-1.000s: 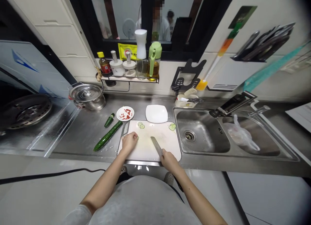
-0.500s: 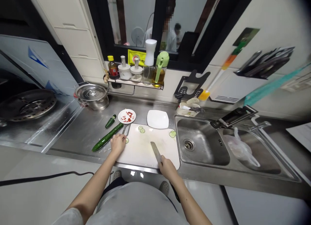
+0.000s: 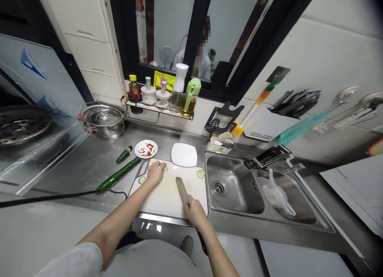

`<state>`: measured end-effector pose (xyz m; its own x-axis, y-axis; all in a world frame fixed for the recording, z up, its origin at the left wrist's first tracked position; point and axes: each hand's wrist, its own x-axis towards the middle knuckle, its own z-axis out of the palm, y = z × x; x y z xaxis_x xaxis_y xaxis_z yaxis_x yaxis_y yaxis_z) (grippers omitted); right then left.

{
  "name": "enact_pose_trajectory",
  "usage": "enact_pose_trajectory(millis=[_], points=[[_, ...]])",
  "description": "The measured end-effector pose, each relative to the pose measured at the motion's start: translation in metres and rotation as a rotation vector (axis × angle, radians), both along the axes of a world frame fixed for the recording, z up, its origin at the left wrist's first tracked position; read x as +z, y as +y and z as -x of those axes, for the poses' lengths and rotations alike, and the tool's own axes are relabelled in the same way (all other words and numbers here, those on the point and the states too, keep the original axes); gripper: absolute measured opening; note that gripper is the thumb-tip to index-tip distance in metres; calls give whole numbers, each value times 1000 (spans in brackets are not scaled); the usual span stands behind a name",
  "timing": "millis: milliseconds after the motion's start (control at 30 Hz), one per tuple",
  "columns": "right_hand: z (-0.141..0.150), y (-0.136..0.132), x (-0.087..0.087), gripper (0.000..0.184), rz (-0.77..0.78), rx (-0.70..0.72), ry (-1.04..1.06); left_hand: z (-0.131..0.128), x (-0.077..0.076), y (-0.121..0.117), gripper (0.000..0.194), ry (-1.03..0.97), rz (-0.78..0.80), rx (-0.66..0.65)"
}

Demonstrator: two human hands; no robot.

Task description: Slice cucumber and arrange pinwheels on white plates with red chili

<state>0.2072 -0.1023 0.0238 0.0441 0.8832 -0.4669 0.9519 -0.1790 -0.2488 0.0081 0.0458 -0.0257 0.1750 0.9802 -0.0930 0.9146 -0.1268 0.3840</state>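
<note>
My right hand (image 3: pixel 196 211) is closed round the handle of a kitchen knife (image 3: pixel 181 190), its blade angled up and left over the white cutting board (image 3: pixel 163 199). At the board's upper left, my left hand (image 3: pixel 156 173) has its fingers bent down together on cucumber slices (image 3: pixel 165 168), partly hidden under the fingertips. A lone cucumber slice (image 3: pixel 142 180) lies near the board's left edge, and a small group of cucumber slices (image 3: pixel 200 173) at its right edge. Left of the board rest a long cucumber (image 3: pixel 118 176) and a short cucumber piece (image 3: pixel 123 155).
Behind the board stand a plate of chopped red bits (image 3: pixel 138 152) and a white square plate (image 3: pixel 184 155). A double sink (image 3: pixel 236 207) is on the right, a lidded steel pot (image 3: pixel 112 129) at the back left. A rack (image 3: pixel 158 112) holds several bottles and jars above.
My left hand has moved right and away from me, from the slice at the board's left edge to the slices at its upper left. The knife stays in my right hand. The view has shifted.
</note>
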Motion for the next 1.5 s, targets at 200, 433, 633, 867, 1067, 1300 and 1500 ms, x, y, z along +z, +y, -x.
enact_pose_trajectory(millis=[200,433,633,867,1067,1300,1500], points=[[-2,-3,-1,25,-3,-11,12,-3,-2,13,34,55,-15,-118],[-1,-5,2,27,-14,-19,24,0,9,17,18,-59,36,-21],[9,-7,9,31,-7,3,-12,4,2,-3,17,-339,287,133],[26,-12,7,31,-4,87,-50,7,-6,-42,19,-271,297,111],[35,-15,7,30,23,148,-81,11,-1,-53,26,-100,198,58],[40,-13,8,32,61,165,-98,7,-3,-52,27,-83,183,54],[39,-10,6,32,73,185,-106,7,-2,-51,29,-102,194,50]])
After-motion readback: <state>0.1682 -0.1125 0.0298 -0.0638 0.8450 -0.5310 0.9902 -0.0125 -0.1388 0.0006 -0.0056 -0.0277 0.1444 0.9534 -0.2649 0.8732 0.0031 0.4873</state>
